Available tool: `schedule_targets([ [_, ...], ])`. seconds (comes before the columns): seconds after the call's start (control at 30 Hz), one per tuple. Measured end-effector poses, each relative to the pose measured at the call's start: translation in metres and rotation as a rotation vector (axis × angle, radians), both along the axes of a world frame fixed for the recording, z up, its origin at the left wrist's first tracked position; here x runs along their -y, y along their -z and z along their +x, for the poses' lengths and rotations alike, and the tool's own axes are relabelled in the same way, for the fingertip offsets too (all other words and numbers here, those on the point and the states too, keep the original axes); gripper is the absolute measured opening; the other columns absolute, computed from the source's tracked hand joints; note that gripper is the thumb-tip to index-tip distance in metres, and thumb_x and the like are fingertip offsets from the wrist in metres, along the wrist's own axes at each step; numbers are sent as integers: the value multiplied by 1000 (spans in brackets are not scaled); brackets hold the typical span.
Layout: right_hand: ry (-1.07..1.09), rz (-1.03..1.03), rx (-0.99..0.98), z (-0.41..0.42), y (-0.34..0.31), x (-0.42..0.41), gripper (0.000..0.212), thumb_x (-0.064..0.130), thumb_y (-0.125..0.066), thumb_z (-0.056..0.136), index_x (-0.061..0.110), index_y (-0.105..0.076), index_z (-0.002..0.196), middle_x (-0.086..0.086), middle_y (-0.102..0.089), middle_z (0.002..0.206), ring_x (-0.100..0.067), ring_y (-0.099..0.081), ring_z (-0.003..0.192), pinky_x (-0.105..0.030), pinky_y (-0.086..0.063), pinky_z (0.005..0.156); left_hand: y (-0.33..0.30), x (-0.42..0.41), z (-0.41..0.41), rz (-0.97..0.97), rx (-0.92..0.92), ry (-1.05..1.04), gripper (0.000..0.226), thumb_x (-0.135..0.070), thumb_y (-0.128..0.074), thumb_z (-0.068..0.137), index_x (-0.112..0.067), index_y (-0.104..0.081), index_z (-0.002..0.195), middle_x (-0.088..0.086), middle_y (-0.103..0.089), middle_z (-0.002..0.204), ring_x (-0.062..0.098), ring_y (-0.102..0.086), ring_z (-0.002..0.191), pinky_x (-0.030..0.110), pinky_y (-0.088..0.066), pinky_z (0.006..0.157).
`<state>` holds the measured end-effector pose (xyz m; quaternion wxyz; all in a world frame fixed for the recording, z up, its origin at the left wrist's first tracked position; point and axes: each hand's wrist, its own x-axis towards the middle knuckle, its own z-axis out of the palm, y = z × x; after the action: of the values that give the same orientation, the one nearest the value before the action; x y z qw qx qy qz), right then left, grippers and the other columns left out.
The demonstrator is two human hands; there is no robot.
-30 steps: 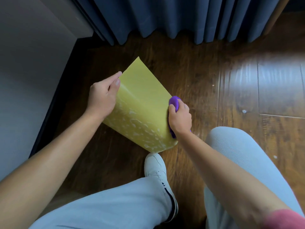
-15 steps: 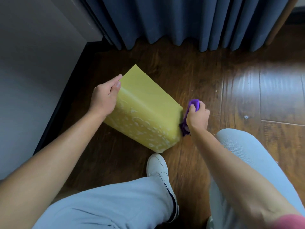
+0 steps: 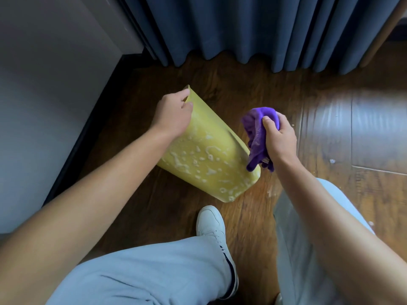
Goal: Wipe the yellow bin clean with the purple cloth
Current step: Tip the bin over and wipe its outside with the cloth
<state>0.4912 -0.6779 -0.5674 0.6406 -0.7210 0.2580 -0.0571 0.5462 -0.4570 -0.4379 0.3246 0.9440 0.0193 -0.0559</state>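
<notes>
The left hand (image 3: 171, 116) comes first: its grip is curled over the far rim of the yellow bin (image 3: 204, 159), fingers hooked on the edge, and it holds the bin tipped over. The bin's near bottom corner rests on the wooden floor (image 3: 253, 78), out in the open boards between the grey cabinet (image 3: 50, 84) along the left edge and the dark curtain (image 3: 264, 29) that hangs down to the far edge. A white shoe (image 3: 212, 223) stands just beside the bin's lowest corner.

The broad face of the bin turned toward the camera is covered with white foamy blotches and streaks, thickest across its lower half and along the bottom edge. The upper part of that face, near the rim, looks smoother and mostly free of foam. By that showing, the wiping is far from finished: this whole soapy side still needs to be gone over. The inside and the other sides cannot be judged from here.

To the right, the right hand (image 3: 278, 137) has its grip closed round the purple cloth (image 3: 257, 137), which is bunched in the fist with a loose tail hanging down. The tail overlaps the bin's right edge, near its lower right corner; whether it actually touches cannot be told. The hand itself is clear of the bin, just beside that edge, so no stroke is on the plastic at this instant.

A few pale specks lie on the floor to the right of the bin, which may want wiping too.
</notes>
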Motion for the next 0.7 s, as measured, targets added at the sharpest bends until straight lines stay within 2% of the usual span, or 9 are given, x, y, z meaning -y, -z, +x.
schedule_targets([
  [0.1,51,13,10,3,-1,6,33,35,-54,102,27,-63,133,8,-68,117,-14,-64,109,-27,-48,91,2,-8,2,-89,-57,72,62,-8,-51,100,-21,-35,158,1,-52,154,15,-53,138,39,-44,115],
  [0.17,88,42,-6,5,-1,12,37,38,-55,100,25,-64,133,6,-70,120,-15,-65,110,-34,-53,97,1,-18,2,-123,-93,148,69,-7,-54,100,-26,-28,160,-1,-51,154,12,-54,136,40,-45,113],
  [0.27,122,72,-30,5,-2,22,42,44,-55,96,27,-65,132,5,-71,120,-16,-67,111,-43,-54,103,5,-38,-7,-79,-94,279,69,-13,-57,103,-34,-24,161,-14,-39,159,-1,-40,142,19,-38,112],
  [0.33,140,99,-40,4,-2,26,40,44,-55,96,27,-66,131,5,-72,118,-16,-68,109,-46,-55,103,11,-50,-15,-80,-90,298,66,-18,-56,105,-38,-26,160,-22,-38,154,-16,-40,132,3,-35,102],
  [0.37,143,115,-45,4,-2,26,39,43,-55,96,27,-66,130,5,-72,117,-16,-68,109,-46,-55,102,15,-54,-18,-97,-89,288,64,-20,-55,105,-41,-27,159,-26,-39,150,-21,-43,127,3,-37,101],
  [0.43,135,133,-45,4,-4,24,39,43,-55,97,27,-65,131,4,-72,117,-16,-68,108,-46,-56,102,21,-60,-22,-123,-81,243,61,-25,-54,106,-49,-27,156,-27,-43,148,-16,-48,127,17,-42,107],
  [0.5,132,127,-37,3,-6,22,42,43,-55,97,26,-65,134,4,-71,119,-16,-68,110,-45,-55,102,23,-62,-25,-143,-56,194,58,-27,-52,107,-51,-30,154,-20,-51,148,-4,-54,129,30,-47,110],
  [0.63,104,84,12,-1,-9,20,39,38,-56,101,26,-63,137,6,-70,121,-15,-67,111,-39,-56,100,27,-54,-33,-182,9,108,51,-26,-50,108,-38,-36,156,-6,-54,151,9,-56,134,40,-49,110],
  [0.7,96,74,24,-3,-9,20,38,38,-57,100,27,-64,136,6,-70,119,-16,-68,109,-40,-58,96,28,-50,-36,-188,38,51,50,-25,-49,108,-32,-38,156,-1,-59,146,12,-60,130,42,-53,107],
])
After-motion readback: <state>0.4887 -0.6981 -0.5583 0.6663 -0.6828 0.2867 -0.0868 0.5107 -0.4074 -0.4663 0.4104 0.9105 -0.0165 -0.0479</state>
